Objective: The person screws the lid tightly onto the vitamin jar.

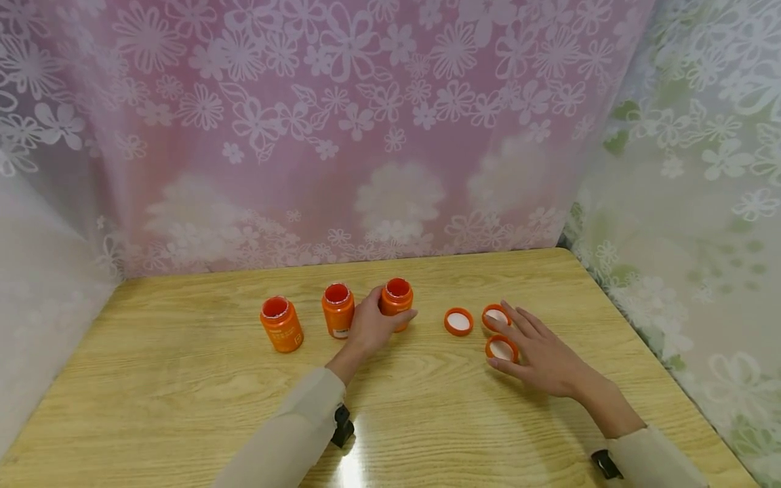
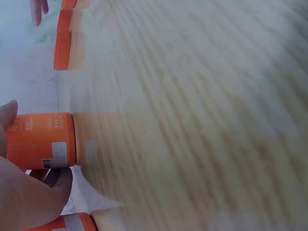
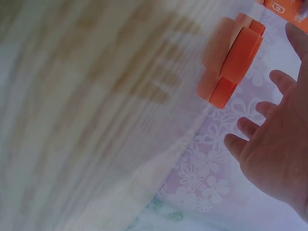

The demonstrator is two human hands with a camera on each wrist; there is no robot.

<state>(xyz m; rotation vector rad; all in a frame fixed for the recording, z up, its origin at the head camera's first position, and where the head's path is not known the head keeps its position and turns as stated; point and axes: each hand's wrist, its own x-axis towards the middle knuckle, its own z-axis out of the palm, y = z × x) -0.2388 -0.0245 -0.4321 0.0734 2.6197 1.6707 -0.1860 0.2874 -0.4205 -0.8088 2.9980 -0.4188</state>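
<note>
My left hand [image 1: 371, 327] holds the rightmost of three uncapped orange jars [image 1: 398, 290], thumb on one side and fingers on the other. In the left wrist view that jar [image 2: 38, 139] stands on the table, showing a white label with a barcode. Just left of the hand is the middle jar [image 1: 338, 315]; farther left stands another jar [image 1: 283, 332]. Above two orange screw caps, a far cap [image 1: 496, 314] and a near cap [image 1: 502, 350], my right hand [image 1: 543, 354] spreads its fingers. The right wrist view shows that hand [image 3: 279, 139] apart from the caps, gripping nothing.
A third cap [image 1: 458, 322] lies white side up between the held jar and the other caps. The wooden table [image 1: 183, 386] ends at a pink flowered curtain [image 1: 342, 135] behind, with a pale flowered curtain [image 1: 702, 224] along the right side.
</note>
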